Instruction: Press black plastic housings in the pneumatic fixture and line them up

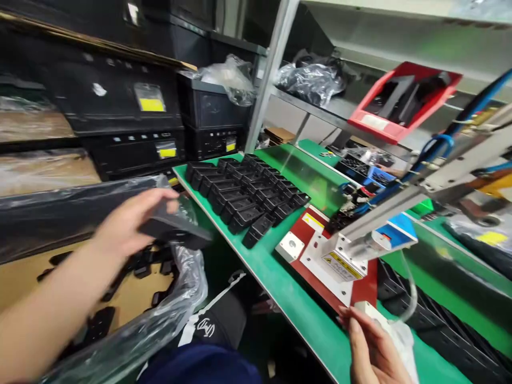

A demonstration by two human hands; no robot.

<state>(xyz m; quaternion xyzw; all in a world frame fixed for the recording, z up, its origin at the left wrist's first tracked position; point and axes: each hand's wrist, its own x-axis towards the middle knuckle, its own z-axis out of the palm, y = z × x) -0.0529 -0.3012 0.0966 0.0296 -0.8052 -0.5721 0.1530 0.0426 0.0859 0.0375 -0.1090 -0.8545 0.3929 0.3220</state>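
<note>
Above the plastic-lined bin (192,272) on the left, my left hand (132,218) grips a black plastic part (176,229), slightly blurred. Loose black parts (140,261) lie on cardboard inside that bin. My right hand (372,346) is at the front edge of the green table (276,266), beside a white box (376,314) on the red-based machine (364,290). Its thumb and fingers are held slightly apart with nothing visible between them. Rows of black open housings (240,192) stand on the table between my hands.
Stacked black crates (128,101) fill the left back. A metal shelf post (272,74) rises behind the table. A red bin (404,101) hangs at upper right, near the machine's arm (400,197). More black parts (440,325) line the right side.
</note>
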